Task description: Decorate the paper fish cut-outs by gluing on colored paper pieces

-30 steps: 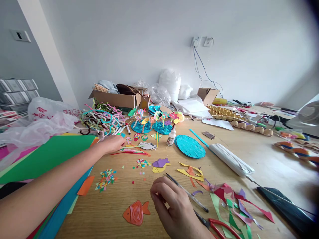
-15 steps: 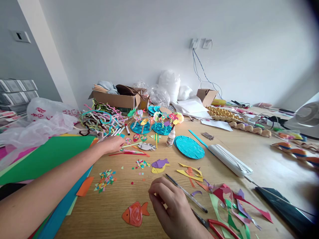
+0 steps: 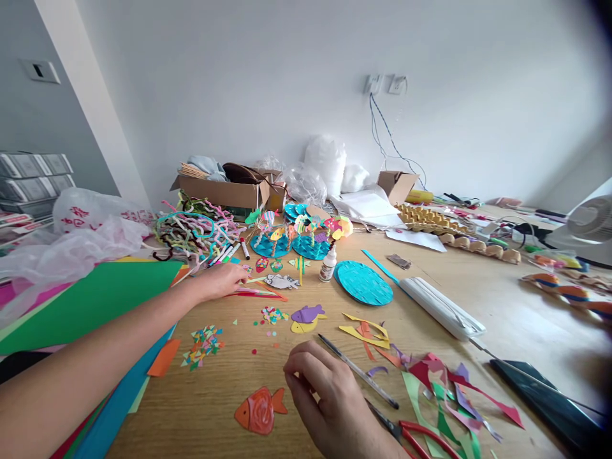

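My left hand [image 3: 227, 280] reaches across the table, its outstretched fingers over the near end of several thin paper strips [image 3: 261, 293], beside small decorated paper fish [image 3: 262, 264]. No held thing shows in it. At the front, my right hand [image 3: 329, 398] rests curled with the fingers closed, and nothing visible is in them. Just left of it lies an orange paper fish [image 3: 261, 410] with a glossy smear on its body. A pen [image 3: 358, 371] and red-handled scissors [image 3: 415, 437] lie right of that hand. Purple [image 3: 307, 313] and yellow paper fish [image 3: 305, 326] overlap beyond it.
A glue bottle [image 3: 327, 265] stands near a blue disc [image 3: 364, 282]. Confetti piles [image 3: 203, 347], coloured sheets [image 3: 95, 296] and pipe cleaners [image 3: 196, 226] lie left. Paper scraps [image 3: 440, 389], a white pouch [image 3: 442, 307] and a dark phone-like slab [image 3: 540, 405] are right.
My left hand has shifted slightly right, away from the markers and over the ends of the paper strips. My right hand has hardly moved.
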Action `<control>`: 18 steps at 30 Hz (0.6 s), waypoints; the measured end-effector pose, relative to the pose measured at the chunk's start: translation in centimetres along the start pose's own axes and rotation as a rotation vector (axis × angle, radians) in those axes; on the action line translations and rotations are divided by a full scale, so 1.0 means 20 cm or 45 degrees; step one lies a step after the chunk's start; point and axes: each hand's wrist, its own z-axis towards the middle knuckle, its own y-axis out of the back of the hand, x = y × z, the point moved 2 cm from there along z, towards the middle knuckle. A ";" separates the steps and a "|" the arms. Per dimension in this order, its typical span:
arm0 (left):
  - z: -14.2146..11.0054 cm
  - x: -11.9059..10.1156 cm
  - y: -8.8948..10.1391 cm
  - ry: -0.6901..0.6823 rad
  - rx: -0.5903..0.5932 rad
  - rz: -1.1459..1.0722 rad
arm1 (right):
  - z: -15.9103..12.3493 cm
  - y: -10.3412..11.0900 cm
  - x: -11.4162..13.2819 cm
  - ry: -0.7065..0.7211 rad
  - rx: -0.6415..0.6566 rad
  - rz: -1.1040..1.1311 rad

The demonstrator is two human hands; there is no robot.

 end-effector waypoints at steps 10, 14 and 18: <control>0.01 -0.04 -0.02 -0.077 0.035 -0.042 | -0.01 -0.01 -0.01 -0.027 0.020 0.003; -0.01 0.03 -0.02 -0.061 0.145 -0.033 | -0.01 -0.01 -0.01 -0.016 0.030 0.016; 0.01 0.04 0.00 -0.017 0.142 -0.027 | -0.01 -0.02 -0.02 -0.022 0.034 0.032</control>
